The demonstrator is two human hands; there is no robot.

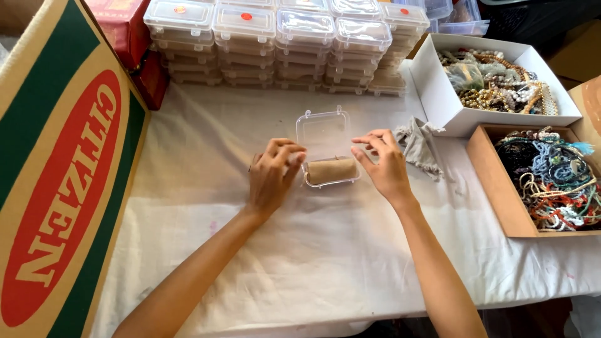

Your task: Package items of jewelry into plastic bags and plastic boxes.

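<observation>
A: Where's the small clear plastic box [328,164]?

B: Centre of the worktop [325,263], on the white cloth. Hinged lid [322,131] is open and stands up on its far side. A tan cloth pouch [330,170] lies inside the base and fills most of it.

A: Hands?

B: Left hand [270,178] is at the box's left end, fingers [289,153] curled and pinched against that edge, touching it. Can't tell whether they hold anything small. Right hand [383,164] is just right of the box, fingers [366,145] bent and loosely pinched over its right corner, holding nothing I can make out. Contact with the box not clear.

A: What's around the box?

B: Behind it, well apart: stacked clear plastic boxes [282,44], lids shut, several rows deep, some with red or orange dots on top. Right of the box, just past the right hand: a crumpled grey cloth [418,143]. Further right: a white cardboard box [494,84] of beaded jewellery, pale and gold tones. Nearer than that: a brown cardboard tray [538,181] with tangled necklaces, blue, red and white. Left of the box: a big cardboard carton [59,181], green with a red oval, leaning in along the worktop's edge. Red package [128,37] behind it.

A: Anything blocking?

B: No. Cloth around the box is bare on the near side. The grey cloth is the closest loose item, and it's apart from the box.
</observation>
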